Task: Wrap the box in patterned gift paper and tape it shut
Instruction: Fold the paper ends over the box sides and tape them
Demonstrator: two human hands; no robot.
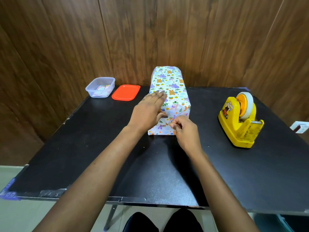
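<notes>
A long box wrapped in white patterned gift paper (pixel 173 91) lies lengthwise on the black table (pixel 100 148), its near end facing me. My left hand (pixel 150 109) lies flat on the box's left top edge, fingers straight, thumb against the near end. My right hand (pixel 184 129) pinches a folded flap of the paper at the near end's lower right. A yellow tape dispenser (pixel 240 121) with a roll of clear tape stands to the right, apart from both hands.
A clear plastic tub (pixel 100 87) with small items inside sits at the back left, its orange lid (pixel 125 92) beside it. A small white object (pixel 300 127) lies at the right edge. A wooden wall rises behind the table.
</notes>
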